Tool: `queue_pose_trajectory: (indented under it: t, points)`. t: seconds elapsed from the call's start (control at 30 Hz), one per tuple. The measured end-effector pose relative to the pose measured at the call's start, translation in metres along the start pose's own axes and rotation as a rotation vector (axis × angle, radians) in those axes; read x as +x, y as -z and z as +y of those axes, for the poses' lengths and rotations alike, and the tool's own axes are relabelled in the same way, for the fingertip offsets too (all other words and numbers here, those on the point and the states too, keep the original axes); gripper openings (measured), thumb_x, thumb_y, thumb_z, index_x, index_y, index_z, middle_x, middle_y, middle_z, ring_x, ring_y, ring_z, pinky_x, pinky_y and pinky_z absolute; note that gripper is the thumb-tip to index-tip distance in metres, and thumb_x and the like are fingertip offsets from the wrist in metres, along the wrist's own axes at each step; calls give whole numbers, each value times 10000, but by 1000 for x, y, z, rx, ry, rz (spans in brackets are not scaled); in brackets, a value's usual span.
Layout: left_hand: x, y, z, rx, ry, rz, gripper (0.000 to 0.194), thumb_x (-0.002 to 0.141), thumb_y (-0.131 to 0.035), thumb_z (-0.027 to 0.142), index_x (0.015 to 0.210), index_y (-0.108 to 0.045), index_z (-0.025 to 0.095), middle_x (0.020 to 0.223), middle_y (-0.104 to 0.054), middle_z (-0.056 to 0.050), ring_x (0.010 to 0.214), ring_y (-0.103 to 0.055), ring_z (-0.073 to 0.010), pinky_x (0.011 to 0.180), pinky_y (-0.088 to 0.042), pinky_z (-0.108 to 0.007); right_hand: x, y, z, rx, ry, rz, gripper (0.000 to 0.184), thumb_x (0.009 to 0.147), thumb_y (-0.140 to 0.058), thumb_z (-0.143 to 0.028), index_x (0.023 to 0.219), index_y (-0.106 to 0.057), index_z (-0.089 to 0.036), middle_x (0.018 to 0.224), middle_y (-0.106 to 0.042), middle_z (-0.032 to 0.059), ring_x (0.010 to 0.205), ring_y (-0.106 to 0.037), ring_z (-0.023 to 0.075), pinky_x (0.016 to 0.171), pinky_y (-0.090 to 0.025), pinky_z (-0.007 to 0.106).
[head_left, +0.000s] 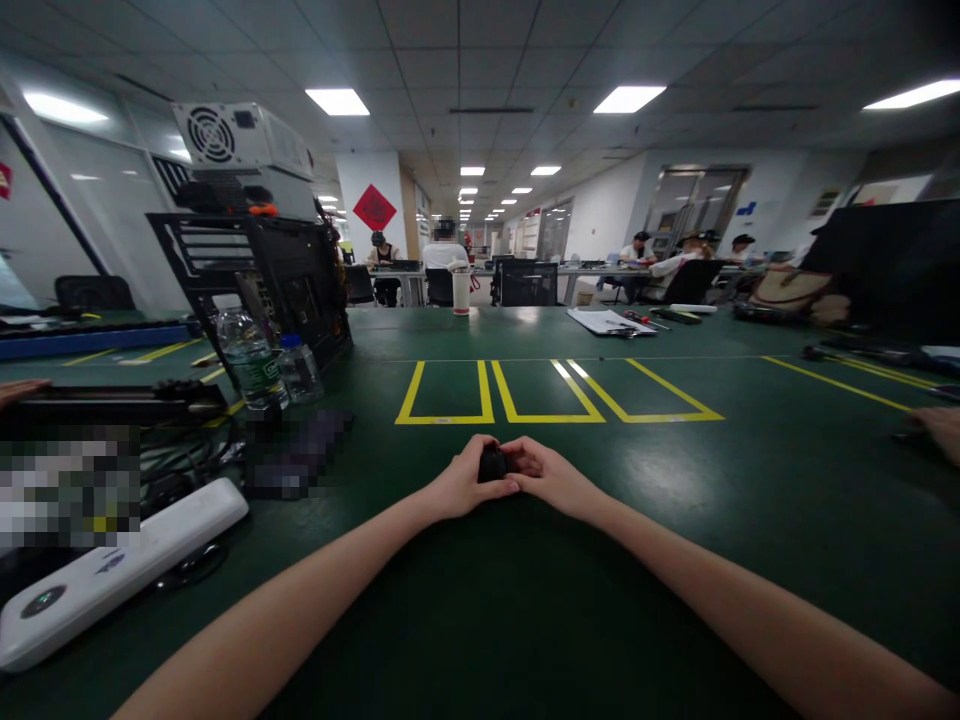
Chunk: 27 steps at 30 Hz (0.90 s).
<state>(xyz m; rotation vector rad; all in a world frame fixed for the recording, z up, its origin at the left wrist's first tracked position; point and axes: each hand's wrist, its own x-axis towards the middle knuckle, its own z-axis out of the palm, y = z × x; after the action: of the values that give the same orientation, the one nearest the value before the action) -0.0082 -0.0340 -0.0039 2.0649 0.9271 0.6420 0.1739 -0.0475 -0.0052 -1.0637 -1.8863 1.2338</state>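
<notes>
Fingers (pixel 495 490) of left hand (pixel 459 485) and right hand (pixel 553 480) grip a black object (pixel 493 464). A green-labelled bottle (pixel 255 358) stands leftward, lettering unclear.

From your head, a single camera looks forward and slightly down over the green surface (pixel 675 470), its wide view taking in the room beyond. Your forearms (pixel 322 585) enter from the two lower corners and converge on your left hand (pixel 466 482) and right hand (pixel 551 478), close to the lens and just below the middle of the frame. Yellow tape outlines (pixel 559 420) lie a little farther out. The far edge of the surface crosses above mid-frame, the ceiling (pixel 495 70) fills the top, and the computer case (pixel 292 290) at left leans outward toward the frame's edge.
</notes>
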Motion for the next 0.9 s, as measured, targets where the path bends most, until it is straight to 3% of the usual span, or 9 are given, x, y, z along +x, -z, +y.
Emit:
queue_pose_trajectory:
  t: [0.17,0.37,0.57,0.7,0.9]
  points:
    - [-8,1,2,-16,6,5,519,731,-563,422,1146,-339,203,1087,-456,-73,958,-493,-207,779,-438,-322,-4,-6,-4,-83,24,26,351,732,-558,-230,1069,-466,-186,1055,-543,44,955,-539,173,854,-430,359]
    - [-55,8,0,27,55,44,530,726,-581,378,1160,-326,213,1098,-452,-67,978,-479,-218,825,-410,-365,-14,-36,-25,-240,138,-24,251,751,-521,-199,1001,-504,-191,980,-562,26,911,-536,159,834,-430,338]
    - [-88,20,2,24,99,93,518,751,-557,359,1173,-304,195,1084,-460,-71,987,-472,-210,845,-396,-359,-11,-69,-37,-173,205,-93,488,698,-595,-204,1136,-382,-209,1088,-509,41,1004,-497,170,866,-419,327]
    - [-92,30,7,39,111,-6,548,737,-569,377,1182,-301,202,1116,-442,-71,1017,-453,-215,862,-383,-361,-6,-72,-38,-267,186,-101,318,722,-575,-234,1016,-459,-202,990,-539,30,903,-539,169,785,-457,326]
    - [-93,32,7,55,127,-31,576,718,-582,405,1184,-300,219,1117,-434,-63,1009,-454,-218,853,-387,-360,-13,-58,-37,-557,298,-116,382,722,-547,-184,1087,-442,-231,1123,-472,43,984,-497,193,835,-431,366]
